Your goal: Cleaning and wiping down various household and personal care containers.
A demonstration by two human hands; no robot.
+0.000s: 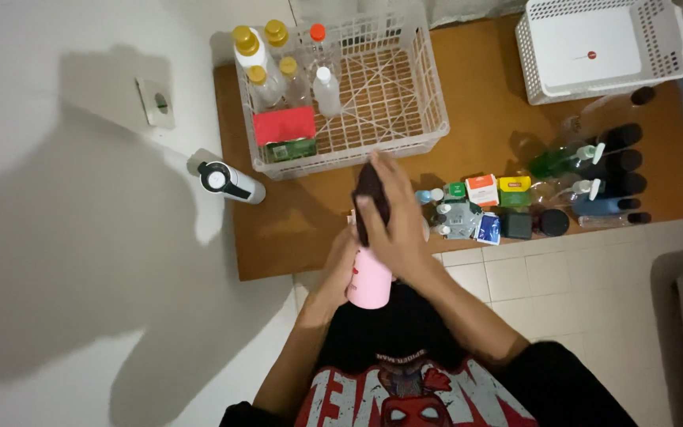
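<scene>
Above the front edge of the wooden tabletop [468, 87], my left hand [340, 265] grips the pink bottle [370, 286] from below while my right hand [393, 217] clasps its dark cap [371, 190].

Both hands meet — right grip [393, 221] over left grip [340, 265].

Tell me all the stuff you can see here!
pink bottle: 1, pink with dark cap, held in both hands
white basket: 1, on wooden board, left
yellow-capped bottles: 4, clear, basket's left corner
red box: 1, red, in the basket
second basket: 1, white, top right
small boxes: several, mixed colours, board's near edge
flask: 1, silver and black, on floor, left
left hand: under the bottle
right hand: over the cap
</scene>
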